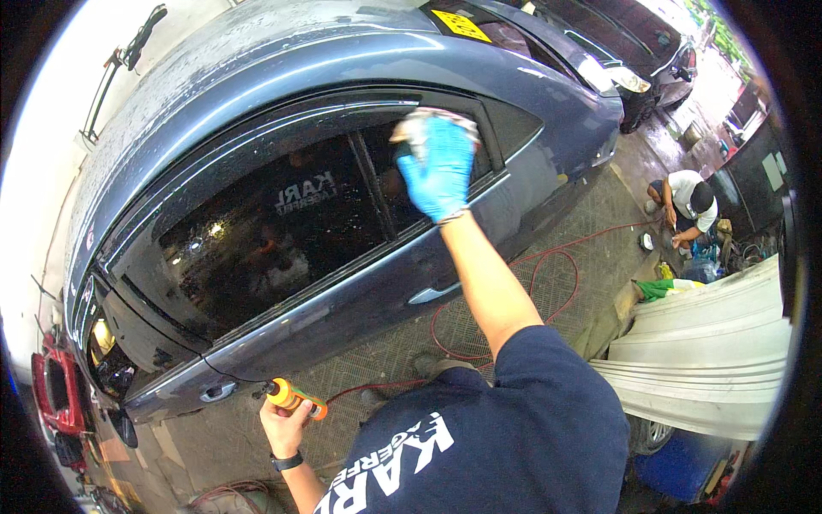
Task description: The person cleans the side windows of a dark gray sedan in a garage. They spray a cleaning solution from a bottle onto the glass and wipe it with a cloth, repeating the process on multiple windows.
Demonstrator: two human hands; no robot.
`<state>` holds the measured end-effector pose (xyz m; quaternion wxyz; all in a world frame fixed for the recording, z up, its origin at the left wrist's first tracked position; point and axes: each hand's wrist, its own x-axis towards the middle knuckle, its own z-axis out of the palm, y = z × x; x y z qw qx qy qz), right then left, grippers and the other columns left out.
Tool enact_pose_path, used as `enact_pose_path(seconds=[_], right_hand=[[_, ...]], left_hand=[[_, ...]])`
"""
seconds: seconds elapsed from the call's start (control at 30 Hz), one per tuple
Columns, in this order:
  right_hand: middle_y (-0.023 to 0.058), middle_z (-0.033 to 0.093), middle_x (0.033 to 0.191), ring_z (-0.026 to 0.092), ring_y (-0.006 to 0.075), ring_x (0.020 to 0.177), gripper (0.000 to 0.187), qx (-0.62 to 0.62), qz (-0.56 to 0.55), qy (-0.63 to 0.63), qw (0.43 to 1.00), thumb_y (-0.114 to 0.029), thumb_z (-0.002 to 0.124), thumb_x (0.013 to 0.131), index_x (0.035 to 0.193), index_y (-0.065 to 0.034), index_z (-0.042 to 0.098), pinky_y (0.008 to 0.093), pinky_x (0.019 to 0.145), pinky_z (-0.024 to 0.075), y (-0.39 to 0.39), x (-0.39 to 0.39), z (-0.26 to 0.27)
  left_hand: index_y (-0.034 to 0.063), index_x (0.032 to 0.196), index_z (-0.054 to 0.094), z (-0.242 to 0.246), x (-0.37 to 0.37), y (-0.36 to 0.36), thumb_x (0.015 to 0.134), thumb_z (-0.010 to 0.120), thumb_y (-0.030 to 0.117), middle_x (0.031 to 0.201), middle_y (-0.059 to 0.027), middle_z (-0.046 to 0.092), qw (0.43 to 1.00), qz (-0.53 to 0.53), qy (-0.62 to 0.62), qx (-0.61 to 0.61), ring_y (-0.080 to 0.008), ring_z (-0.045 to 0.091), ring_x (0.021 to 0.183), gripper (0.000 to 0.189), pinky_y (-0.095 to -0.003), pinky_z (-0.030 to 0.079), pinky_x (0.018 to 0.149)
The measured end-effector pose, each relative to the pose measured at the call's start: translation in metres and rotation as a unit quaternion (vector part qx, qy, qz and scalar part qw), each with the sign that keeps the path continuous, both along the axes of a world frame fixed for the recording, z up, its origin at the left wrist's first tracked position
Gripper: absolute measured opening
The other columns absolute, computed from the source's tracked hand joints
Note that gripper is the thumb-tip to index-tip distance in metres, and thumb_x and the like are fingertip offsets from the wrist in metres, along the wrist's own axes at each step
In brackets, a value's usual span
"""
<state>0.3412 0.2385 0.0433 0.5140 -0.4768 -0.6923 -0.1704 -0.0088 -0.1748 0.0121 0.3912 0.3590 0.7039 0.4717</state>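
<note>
My right hand point(438, 170), in a blue disposable glove, presses a crumpled light-coloured cloth point(429, 121) against the rear side window of a dark blue car point(359, 321). It is at the back end of the glass, near the small fixed pane; the cloth is slightly blurred. Bare apart from a dark wristband, my left hand point(286, 421) grips an orange and yellow bottle point(297, 399) with a dark top. That bottle is tilted, a little in front of the front door handle point(218, 392). Small specks or droplets dot the dark door glass point(270, 231).
A red hose point(575, 276) loops over the grated floor point(366, 360) by my feet. At the right a person point(687, 205) crouches beside scattered items. A pale ribbed panel point(700, 347) stands close on my right. Another dark car point(616, 38) is behind this one. Red car parts point(61, 392) lie far left.
</note>
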Motion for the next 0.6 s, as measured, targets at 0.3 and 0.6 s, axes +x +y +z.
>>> enact_pose_path(seconds=[0.3,0.6], right_hand=[[0.0215,0.035,0.167,0.021,0.0455,0.159,0.102,-0.117,0.056,-0.064,0.989,-0.064,0.072,0.085,0.162,-0.0050,0.039,0.0615,0.129,0.0090,-0.007,-0.048,-0.025],[0.0256,0.046,0.158,0.035,0.0491,0.150,0.092,-0.193,0.132,-0.116,0.965,-0.060,0.073,0.086,0.153,-0.0009,0.050,0.0616,0.125,0.0229,-0.071,-0.024,-0.084]], left_hand=[[-0.0003,0.110,0.065,-0.004,0.001,0.010,0.083,0.082,-0.005,0.093,-0.0048,0.072,1.000,-0.006,0.003,0.016,-0.0116,0.070,0.075,0.033,-0.0265,0.058,0.061],[-0.0008,0.113,0.068,-0.027,-0.004,0.016,0.081,0.086,-0.004,0.099,-0.0044,0.074,0.999,-0.040,0.000,0.018,-0.0132,0.072,0.087,0.037,-0.0309,0.060,0.080]])
